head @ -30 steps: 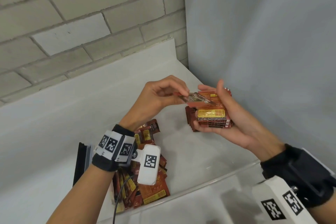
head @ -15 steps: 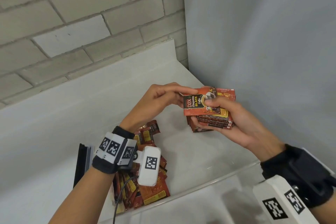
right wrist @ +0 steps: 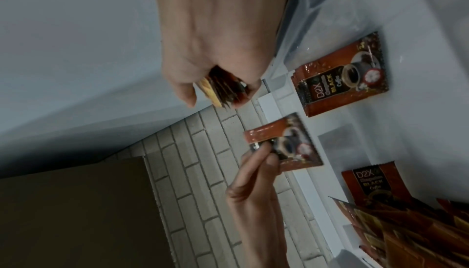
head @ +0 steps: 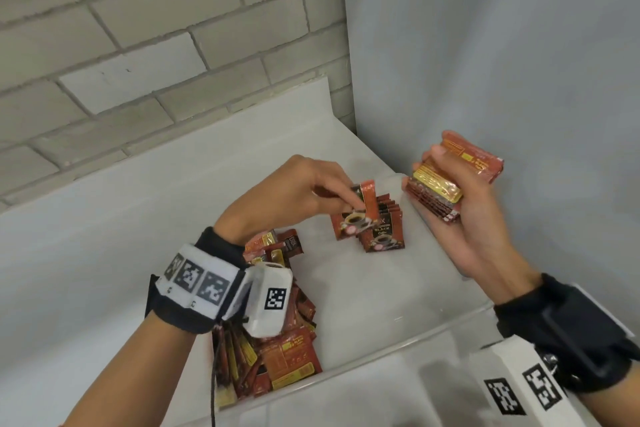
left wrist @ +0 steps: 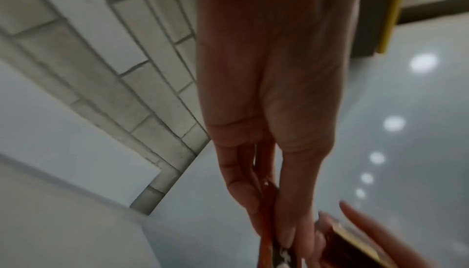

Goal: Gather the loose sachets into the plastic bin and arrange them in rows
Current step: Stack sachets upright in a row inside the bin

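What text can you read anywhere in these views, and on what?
"D2X ... BLACK Coffee": front sachet of the row standing in the bin; the line between is blurred.
"D2X ... BLACK Coffee": a sachet on the loose pile.
Stack in the right hand: yellow panels, unreadable.
Wrist bands: coded squares only, no words.

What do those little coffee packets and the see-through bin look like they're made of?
The sachets look like glossy printed foil or plastic film: shiny glints, crimped zigzag edges. The bin appears to be clear, smooth plastic: its wall is see-through and its rim catches light.
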